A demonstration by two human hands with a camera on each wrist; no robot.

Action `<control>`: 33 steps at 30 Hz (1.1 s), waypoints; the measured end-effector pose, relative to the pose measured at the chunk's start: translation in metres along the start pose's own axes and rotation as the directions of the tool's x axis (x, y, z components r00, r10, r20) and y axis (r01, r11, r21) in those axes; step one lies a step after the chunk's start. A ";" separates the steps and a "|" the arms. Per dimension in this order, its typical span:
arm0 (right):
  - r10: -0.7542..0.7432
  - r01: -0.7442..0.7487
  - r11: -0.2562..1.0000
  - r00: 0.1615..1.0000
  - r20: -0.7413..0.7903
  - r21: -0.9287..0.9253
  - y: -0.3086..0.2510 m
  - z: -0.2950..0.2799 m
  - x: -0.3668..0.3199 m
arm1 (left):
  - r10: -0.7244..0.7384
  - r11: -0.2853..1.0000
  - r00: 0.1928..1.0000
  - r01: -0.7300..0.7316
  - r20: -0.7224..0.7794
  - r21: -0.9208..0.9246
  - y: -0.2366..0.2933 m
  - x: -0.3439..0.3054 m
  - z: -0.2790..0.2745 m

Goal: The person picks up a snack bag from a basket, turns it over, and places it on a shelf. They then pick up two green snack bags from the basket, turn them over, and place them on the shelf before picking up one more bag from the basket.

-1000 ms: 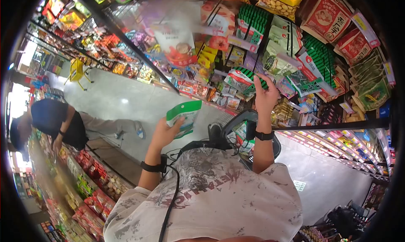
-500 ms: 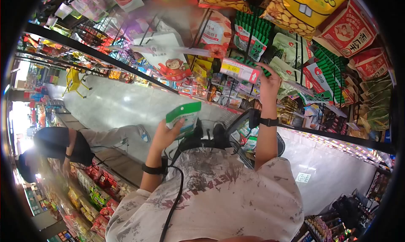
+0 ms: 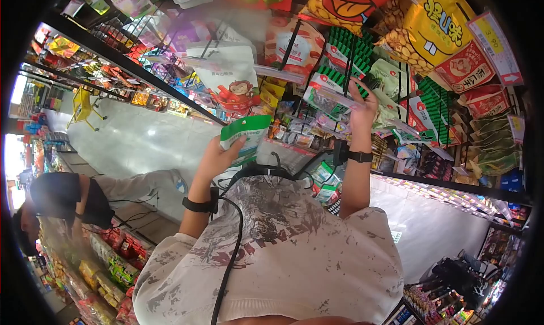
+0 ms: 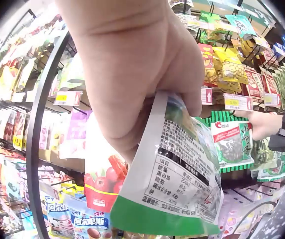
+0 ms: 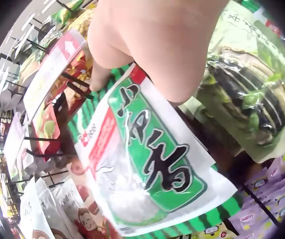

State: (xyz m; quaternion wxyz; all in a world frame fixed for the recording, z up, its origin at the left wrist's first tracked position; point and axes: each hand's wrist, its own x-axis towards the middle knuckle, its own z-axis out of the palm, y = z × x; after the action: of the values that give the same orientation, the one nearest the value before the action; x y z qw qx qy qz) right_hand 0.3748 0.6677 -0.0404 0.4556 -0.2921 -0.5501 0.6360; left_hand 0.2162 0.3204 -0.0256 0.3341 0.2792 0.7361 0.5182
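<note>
My left hand point(image 3: 218, 158) grips a green and white packet point(image 3: 245, 133) by one edge, thumb across its front. In the left wrist view the packet's back point(image 4: 174, 174) shows a printed table and a green band. My raised right hand point(image 3: 362, 112) is at the rack, its fingers pinching the top of a green-striped bag of seeds point(image 5: 147, 164). That bag has large black characters on a green panel. More green-striped bags point(image 3: 428, 112) hang to the right, and a pale green seed bag point(image 5: 252, 84) is close beside my right hand.
Below my right arm sits a basket with green packets point(image 3: 327, 183) in it. Yellow nut bags point(image 3: 433, 30) and a white monkey-print bag point(image 3: 224, 75) hang on the rack. A black shelf rail point(image 3: 447, 186) runs along it. To the left, a person point(image 3: 71, 197) bends at the opposite shelves, near a yellow cart point(image 3: 83, 107).
The striped bag at my right hand has shifted up toward the hooks, and the price tag there has swung and changed angle. My left hand keeps its packet. The head view has shifted slightly.
</note>
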 end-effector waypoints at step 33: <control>0.257 -0.032 0.955 0.587 0.767 -0.295 -0.023 0.053 -0.255 | 0.071 0.910 0.997 -0.081 -0.040 -0.407 -0.006 -0.103 0.002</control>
State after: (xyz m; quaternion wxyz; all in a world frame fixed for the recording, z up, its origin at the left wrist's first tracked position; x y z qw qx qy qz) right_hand 0.4400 0.4139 -0.0389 0.0673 -0.0759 -0.7448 0.6596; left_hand 0.2812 0.2421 -0.0109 0.3558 0.2252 0.6043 0.6764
